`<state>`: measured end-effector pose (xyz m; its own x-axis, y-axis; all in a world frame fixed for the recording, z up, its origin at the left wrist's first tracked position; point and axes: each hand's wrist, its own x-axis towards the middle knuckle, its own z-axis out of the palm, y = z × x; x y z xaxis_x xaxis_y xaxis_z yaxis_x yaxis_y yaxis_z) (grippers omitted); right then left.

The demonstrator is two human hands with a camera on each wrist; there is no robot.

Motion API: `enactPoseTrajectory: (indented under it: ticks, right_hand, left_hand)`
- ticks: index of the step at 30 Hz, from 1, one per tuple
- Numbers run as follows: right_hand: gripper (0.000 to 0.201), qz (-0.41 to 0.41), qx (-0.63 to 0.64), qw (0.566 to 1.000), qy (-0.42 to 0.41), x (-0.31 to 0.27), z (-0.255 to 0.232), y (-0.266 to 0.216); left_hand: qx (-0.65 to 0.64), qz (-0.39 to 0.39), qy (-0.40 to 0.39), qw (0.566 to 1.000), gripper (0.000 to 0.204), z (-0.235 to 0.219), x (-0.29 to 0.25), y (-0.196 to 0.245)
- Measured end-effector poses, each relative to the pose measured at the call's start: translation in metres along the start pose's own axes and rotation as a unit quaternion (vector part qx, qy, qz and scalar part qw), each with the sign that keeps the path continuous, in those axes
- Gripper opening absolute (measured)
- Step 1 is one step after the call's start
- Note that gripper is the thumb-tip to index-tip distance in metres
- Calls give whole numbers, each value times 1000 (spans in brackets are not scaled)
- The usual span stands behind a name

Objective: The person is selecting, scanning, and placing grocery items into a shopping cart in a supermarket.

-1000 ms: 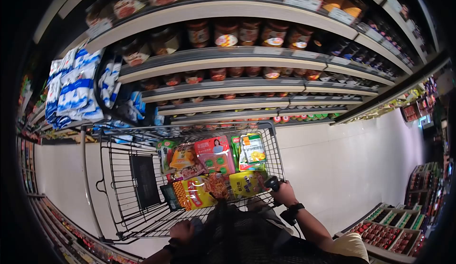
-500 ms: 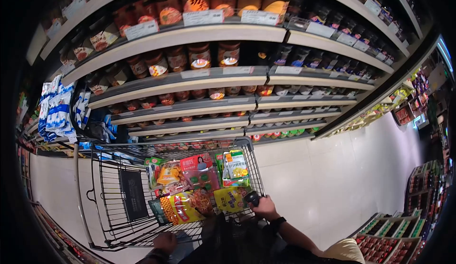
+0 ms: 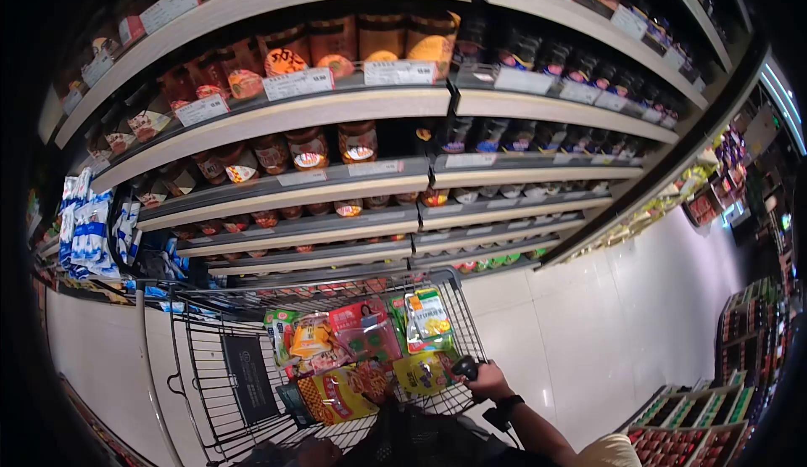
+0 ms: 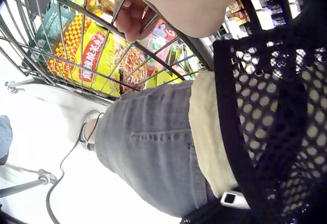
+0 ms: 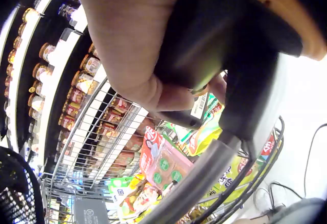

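Observation:
A wire shopping cart (image 3: 250, 374) holds several food packets, among them a yellow noodle packet (image 3: 340, 393), a pink-red pack (image 3: 367, 332) and a green-white one (image 3: 429, 314). My right hand (image 3: 487, 380) grips the black handle end at the cart's right corner; in the right wrist view the hand (image 5: 138, 40) wraps round the black part. Dim at the bottom of the head view is my left hand (image 3: 315, 452). The left wrist view has that hand (image 4: 163, 2) on the cart's rim, fingers curled over it among the wires above the noodle packet (image 4: 84, 55).
Shelves (image 3: 303, 122) of jars and price tags rise beyond the cart. Blue-white packets (image 3: 87, 227) hang at the left. Pale tiled floor (image 3: 563, 324) lies right of the cart, with a produce-like display of red and green packs (image 3: 689, 421) at the lower right. A cable (image 4: 61, 168) trails on the floor.
The shelves have slid leftward and down in the head view, and the cart sits lower. My left hand has sunk towards the bottom edge. The right hand keeps its grip.

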<state>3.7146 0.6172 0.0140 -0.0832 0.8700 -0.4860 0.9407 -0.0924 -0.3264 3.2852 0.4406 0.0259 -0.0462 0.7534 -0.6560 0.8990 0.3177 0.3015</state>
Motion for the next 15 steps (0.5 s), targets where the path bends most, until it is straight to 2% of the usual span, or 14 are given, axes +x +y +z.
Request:
enactPoseTrajectory:
  ticks: [1,2,3,5,6,7,9,11,14,15]
  right_hand:
    - [51,-1,-1,1000,6,-2,-2,2]
    - [52,7,-6,1000,-14,-2,-6,10]
    - [52,16,-12,999,-34,-4,-15,13]
    - [52,18,32,999,1,-2,-3,37]
    - [39,13,27,1000,8,-4,-9,39]
    - [39,9,27,1000,12,-7,-15,39]
    - [38,-37,-8,999,38,-11,-20,45]
    - [36,-88,-21,990,109,-7,6,71]
    - [36,-44,-5,998,37,-4,-31,74]
    - [36,-34,7,999,41,-1,-28,78]
  left_hand:
    - [-25,42,11,999,26,-2,-6,10]
    - [46,9,-56,997,31,10,-6,16]
    - [43,3,-82,996,31,14,-5,21]
    - [13,8,-87,996,32,15,-5,29]
    - [2,11,-85,996,32,16,-6,32]
    - [-5,13,-83,996,33,16,-6,36]
    - [-16,19,-80,996,33,17,-7,43]
    - [-21,16,-83,996,34,19,-5,50]
    - [-22,8,-83,996,35,26,-2,64]
    - [-25,5,-87,996,35,26,0,68]
